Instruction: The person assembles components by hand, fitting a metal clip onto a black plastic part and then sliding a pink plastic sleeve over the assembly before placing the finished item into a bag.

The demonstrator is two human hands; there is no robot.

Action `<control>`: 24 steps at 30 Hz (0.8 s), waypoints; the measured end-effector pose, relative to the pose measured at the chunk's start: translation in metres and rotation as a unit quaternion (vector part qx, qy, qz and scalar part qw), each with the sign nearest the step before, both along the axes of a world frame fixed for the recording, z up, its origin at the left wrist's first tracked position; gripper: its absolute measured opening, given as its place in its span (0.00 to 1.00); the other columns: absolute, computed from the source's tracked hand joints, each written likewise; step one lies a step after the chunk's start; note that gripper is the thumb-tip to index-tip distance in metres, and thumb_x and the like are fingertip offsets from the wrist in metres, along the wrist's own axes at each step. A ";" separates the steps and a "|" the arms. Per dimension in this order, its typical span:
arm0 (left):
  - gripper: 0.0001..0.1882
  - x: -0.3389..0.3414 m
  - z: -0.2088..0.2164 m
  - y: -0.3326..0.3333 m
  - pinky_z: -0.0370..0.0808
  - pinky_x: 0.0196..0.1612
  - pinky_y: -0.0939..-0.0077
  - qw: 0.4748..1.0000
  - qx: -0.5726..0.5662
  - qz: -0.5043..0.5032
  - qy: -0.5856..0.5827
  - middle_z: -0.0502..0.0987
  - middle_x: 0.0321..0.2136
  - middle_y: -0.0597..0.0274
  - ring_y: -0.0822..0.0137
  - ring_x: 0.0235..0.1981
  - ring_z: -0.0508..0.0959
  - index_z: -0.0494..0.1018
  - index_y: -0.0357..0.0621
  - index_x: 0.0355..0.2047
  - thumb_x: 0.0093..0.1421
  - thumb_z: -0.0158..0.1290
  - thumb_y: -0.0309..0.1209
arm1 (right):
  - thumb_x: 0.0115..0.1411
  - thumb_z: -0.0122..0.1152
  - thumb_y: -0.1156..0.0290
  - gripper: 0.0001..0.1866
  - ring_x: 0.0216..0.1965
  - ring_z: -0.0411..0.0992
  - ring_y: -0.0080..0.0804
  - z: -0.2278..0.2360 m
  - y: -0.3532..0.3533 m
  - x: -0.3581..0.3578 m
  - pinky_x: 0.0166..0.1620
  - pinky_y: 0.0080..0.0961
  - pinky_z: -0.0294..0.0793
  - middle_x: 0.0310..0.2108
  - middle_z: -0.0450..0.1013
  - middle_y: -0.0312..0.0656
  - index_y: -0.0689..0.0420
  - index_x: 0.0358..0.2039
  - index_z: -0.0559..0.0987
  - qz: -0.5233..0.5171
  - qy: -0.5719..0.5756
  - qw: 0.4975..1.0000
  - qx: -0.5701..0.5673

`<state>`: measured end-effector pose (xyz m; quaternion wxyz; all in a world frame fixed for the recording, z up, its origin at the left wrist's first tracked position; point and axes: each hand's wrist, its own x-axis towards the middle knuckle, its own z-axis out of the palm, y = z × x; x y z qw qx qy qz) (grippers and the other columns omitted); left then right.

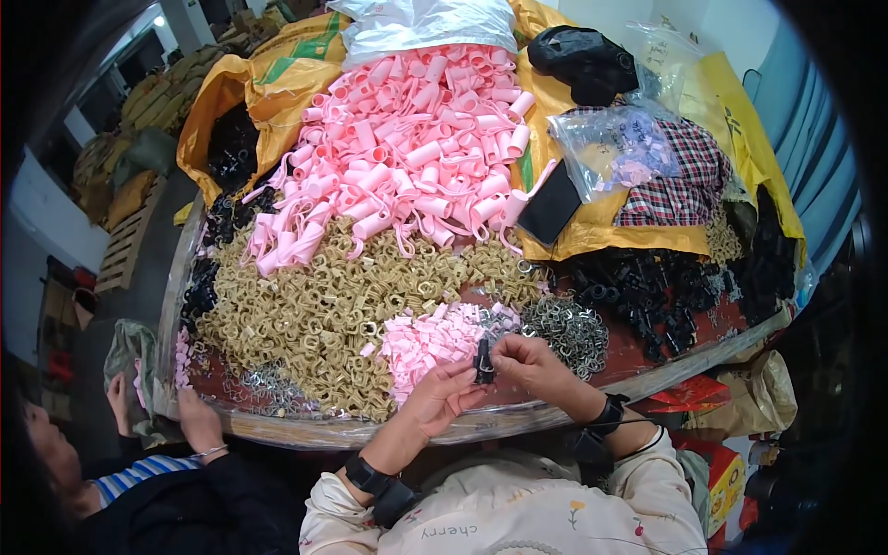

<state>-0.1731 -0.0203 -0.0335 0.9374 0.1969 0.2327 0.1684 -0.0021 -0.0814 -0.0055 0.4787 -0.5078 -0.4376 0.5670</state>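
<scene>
- Left hand (442, 398): palm turned partly up, fingers curled and narrow about the black part's lower end.
- Right hand (527, 363): thumb and forefinger pinched narrow against the part's right side; whether a smaller piece lies between them is hidden.
- Black part (483, 363): between the two hands, near the table's front rim, just in front of the pink chips.
- Supplies nearest the hands: pink chips (430, 342) at centre; metal rings (566, 333) to the right; tan clips (296, 310) in a broad heap to the left.
- Farther supplies: pink tubes (407, 139) spilling from a white bag (425, 26); black pieces (643, 291) at right, on the table (612, 376).
- Co-worker's hand (201, 421): at the table's left edge; what its fingers hold, if anything, is unclear.
- Progress, as judged: one part is being handled. Whether it is complete cannot be told; its detail is too small. Large loose heaps remain, so much appears left. No separate group of finished pieces can be made out with certainty.
</scene>
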 end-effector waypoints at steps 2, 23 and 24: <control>0.14 -0.005 0.000 -0.001 0.74 0.36 0.82 1.000 0.001 0.005 -0.009 0.73 0.34 0.56 0.67 0.34 0.75 0.65 0.34 0.42 0.54 0.46 0.25 | 0.54 0.50 0.70 0.07 0.19 0.57 0.13 -0.001 0.000 -0.005 0.21 0.13 0.58 0.17 0.60 0.29 0.60 0.25 0.68 0.011 -0.044 0.999 0.019; 0.14 -0.008 0.002 -0.003 0.69 0.46 0.71 0.988 -0.017 0.076 -0.131 0.71 0.38 0.52 0.60 0.42 0.71 0.64 0.32 0.41 0.54 0.46 0.26 | 0.52 0.52 0.74 0.04 0.21 0.60 0.19 0.006 -0.003 -0.014 0.24 0.17 0.59 0.19 0.61 0.36 0.62 0.26 0.69 -0.071 0.019 0.991 0.113; 0.14 -0.008 -0.001 -0.002 0.69 0.47 0.71 0.987 -0.033 0.070 -0.138 0.71 0.37 0.52 0.60 0.41 0.71 0.64 0.32 0.41 0.54 0.46 0.26 | 0.52 0.52 0.74 0.04 0.21 0.60 0.19 0.006 -0.003 -0.013 0.24 0.17 0.59 0.19 0.61 0.36 0.62 0.26 0.69 -0.069 0.020 0.991 0.112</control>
